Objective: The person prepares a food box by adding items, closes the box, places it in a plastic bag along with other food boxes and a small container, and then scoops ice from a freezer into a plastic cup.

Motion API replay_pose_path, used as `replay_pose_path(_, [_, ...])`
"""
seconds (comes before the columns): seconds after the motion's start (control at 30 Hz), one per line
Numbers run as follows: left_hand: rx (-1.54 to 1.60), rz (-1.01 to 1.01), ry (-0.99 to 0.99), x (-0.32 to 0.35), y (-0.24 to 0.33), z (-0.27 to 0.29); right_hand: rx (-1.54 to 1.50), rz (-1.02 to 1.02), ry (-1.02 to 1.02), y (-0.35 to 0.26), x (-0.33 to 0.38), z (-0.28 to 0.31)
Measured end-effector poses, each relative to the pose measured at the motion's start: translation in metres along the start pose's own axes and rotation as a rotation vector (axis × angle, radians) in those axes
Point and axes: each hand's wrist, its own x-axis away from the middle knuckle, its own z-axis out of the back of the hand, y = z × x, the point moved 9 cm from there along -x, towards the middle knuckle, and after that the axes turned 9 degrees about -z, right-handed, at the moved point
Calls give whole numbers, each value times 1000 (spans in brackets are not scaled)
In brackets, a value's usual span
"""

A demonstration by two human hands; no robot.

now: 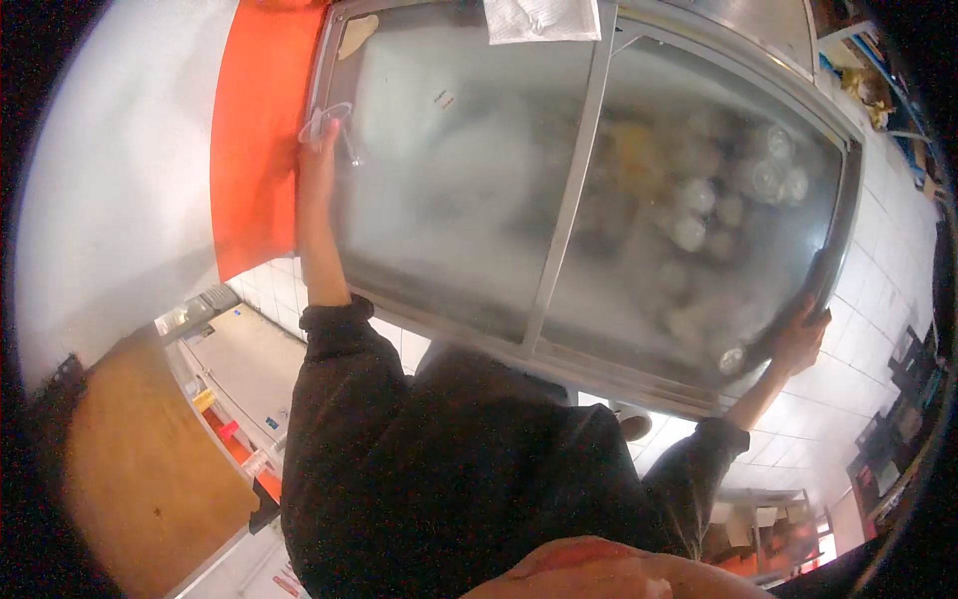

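A chest freezer with a grey metal frame (pixel 581 185) spreads out before me, its two sliding glass panels both closed. Frost fogs the left panel (pixel 449 170). Through the clearer right panel (pixel 639 290), several pale round items (pixel 696 205) show dimly. At the freezer's left edge, my left hand (pixel 317 185) is closed on a small clear plastic piece (pixel 329 122), whose exact kind I cannot make out. My right hand (pixel 801 341) is wrapped round the freezer's right edge near its front corner, with some fingers hidden against the frame.
A white and orange surface (pixel 249 140) stands close along the freezer's left side. White paper (pixel 544 20) lies at the far rim. A brown board (pixel 150 469) is at lower left, white floor tiles (pixel 878 240) lie to the right, and shelving (pixel 763 534) is at lower right.
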Motion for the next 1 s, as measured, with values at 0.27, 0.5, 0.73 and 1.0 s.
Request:
replay_pose_path(0.27, [215, 61, -42, -9, -31, 0, -524, 257, 264, -10, 22, 40])
replay_pose_path(0.5, [317, 324, -212, 99, 123, -63, -881, 418, 85, -127, 153, 89])
replay_pose_path(0.73, [494, -58, -731, 133, 233, -133, -1165, 685, -478, -181, 300, 73])
replay_pose_path(1.0, [818, -50, -956, 146, 266, -158, -788, 775, -1010, -253, 438, -10])
